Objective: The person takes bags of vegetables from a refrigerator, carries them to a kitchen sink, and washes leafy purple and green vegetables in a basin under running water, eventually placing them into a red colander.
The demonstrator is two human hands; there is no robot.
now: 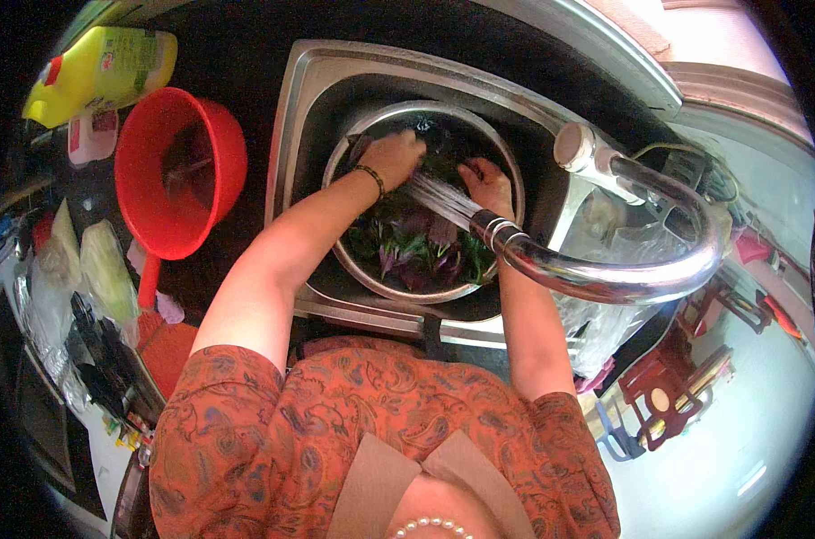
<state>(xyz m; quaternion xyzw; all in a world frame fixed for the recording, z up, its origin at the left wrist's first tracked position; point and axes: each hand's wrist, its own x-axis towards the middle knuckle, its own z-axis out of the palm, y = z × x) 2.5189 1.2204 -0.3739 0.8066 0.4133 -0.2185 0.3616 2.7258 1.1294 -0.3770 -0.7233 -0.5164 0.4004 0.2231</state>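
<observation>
Water (446, 199) streams from a curved chrome faucet (602, 281) into a round metal basin (417, 106) in the stainless steel sink (286, 135). Leafy greens with green and purple leaves (424, 252) lie wet in the basin. My left hand (390, 160), with a bracelet at its wrist, is over the basin's far left part, fingers curled beside the stream. On the basin's right side is my right hand (489, 185), its fingers bent down toward the leaves. Whether either hand grips any leaves is not visible.
A red plastic dipper (232, 155) sits on the dark counter left of the sink, near a yellow bottle (128, 64) and plastic-wrapped produce (107, 269). Right of the sink lie clear plastic bags (609, 249). The faucet arches over the sink's right side.
</observation>
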